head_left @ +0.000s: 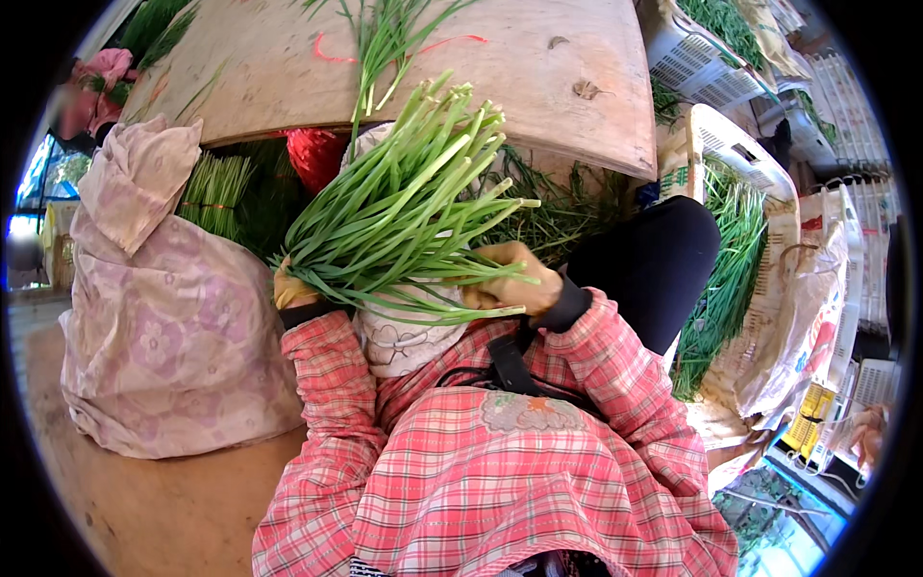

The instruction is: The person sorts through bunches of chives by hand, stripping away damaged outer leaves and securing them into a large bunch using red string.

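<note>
We sit at a pale wooden table (538, 58), its top scuffed and its front edge curving, in a work space with a brown floor (183, 500) and crates stacked along the right. On the table we count one small heap of loose greens (385, 48), one dry brown leaf (588, 89), and red string (332, 55) showing on both sides of the heap; we cannot tell if it is one piece or two. We have one big bunch of long green stalks (394, 212) over the lap, just short of the table edge, its pale cut ends toward the upper right. Our left hand (293, 287) is closed around its leafy end, fingers partly hidden by leaves; our right hand (516, 277) has its fingers curled in against the lower stalks, though we cannot tell whether they pinch any. To our left stand one flowered cloth bundle (178, 337) and, behind it, one tied bunch (213, 192). At least two white crates (781, 178) hold greens on our right, and one other person in pink (96, 87) shows at upper left.
</note>
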Demonstrator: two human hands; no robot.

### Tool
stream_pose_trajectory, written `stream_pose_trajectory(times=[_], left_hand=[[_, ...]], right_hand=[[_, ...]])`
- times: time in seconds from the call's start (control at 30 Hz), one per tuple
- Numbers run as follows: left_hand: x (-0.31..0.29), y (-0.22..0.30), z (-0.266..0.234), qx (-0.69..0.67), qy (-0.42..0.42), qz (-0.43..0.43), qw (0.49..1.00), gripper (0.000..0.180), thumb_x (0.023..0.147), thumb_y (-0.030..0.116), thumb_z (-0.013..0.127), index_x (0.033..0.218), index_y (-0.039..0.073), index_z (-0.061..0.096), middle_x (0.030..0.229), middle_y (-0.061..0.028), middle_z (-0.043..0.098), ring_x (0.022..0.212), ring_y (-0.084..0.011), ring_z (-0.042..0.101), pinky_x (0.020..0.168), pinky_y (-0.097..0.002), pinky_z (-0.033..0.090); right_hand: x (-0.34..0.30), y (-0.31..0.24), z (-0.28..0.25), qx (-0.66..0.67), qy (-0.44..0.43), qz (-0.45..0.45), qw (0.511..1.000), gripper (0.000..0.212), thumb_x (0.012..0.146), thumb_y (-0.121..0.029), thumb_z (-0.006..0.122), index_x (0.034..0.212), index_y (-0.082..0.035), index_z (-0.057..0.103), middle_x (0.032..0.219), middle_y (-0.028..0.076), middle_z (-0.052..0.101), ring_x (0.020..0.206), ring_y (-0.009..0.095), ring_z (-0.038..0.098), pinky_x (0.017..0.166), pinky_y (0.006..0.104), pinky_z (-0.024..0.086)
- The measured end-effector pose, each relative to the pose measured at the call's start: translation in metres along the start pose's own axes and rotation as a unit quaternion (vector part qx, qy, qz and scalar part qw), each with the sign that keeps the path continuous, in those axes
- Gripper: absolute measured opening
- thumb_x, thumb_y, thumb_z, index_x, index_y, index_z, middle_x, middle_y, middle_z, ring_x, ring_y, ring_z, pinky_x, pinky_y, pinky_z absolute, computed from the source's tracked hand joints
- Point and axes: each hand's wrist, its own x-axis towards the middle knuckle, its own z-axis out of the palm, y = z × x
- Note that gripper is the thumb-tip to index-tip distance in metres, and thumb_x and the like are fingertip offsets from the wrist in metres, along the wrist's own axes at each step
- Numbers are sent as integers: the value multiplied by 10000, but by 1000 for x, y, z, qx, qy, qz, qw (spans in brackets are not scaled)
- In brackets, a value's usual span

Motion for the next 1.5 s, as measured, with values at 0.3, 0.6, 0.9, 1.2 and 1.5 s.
stream_pose_trajectory(times=[0.3,0.6,0.9,1.2,1.5], left_hand=[[-6,-5,-5,-13,5,-7,1000,349,895,156,368,1061,-60,585,1047,-199,633,941,-356,610,881,-452,486],[3,-9,-16,-8,14,1,1000,356,892,164,373,1066,-62,586,1059,-202,631,953,-357,610,889,-459,485],[-7,-7,-1,-21,0,-11,1000,350,891,157,379,1070,-62,585,1058,-200,632,949,-353,613,884,-454,489],[-3,-5,3,-16,-11,-15,1000,343,891,150,384,1074,-62,583,1057,-198,633,945,-348,616,879,-448,492],[-4,-8,16,-19,-35,-46,998,337,891,142,390,1077,-62,582,1055,-195,635,941,-344,618,874,-443,496]], right_hand=[[-24,14,13,-114,160,-138,971,475,787,-31,661,1231,-19,495,1092,111,579,855,175,582,737,294,482],[-47,27,-38,-639,258,30,724,102,689,-191,614,704,-119,685,621,107,605,610,302,610,548,380,477],[-49,10,-27,-236,249,-54,938,337,736,-124,716,1045,-14,639,1014,160,615,724,232,621,672,307,501],[-32,-7,-40,-178,406,-283,850,135,796,-38,663,928,-6,666,762,68,650,637,125,588,568,252,481],[6,-95,-5,-213,131,-16,968,279,863,-186,589,1074,-7,629,664,129,631,610,164,612,538,305,488]])
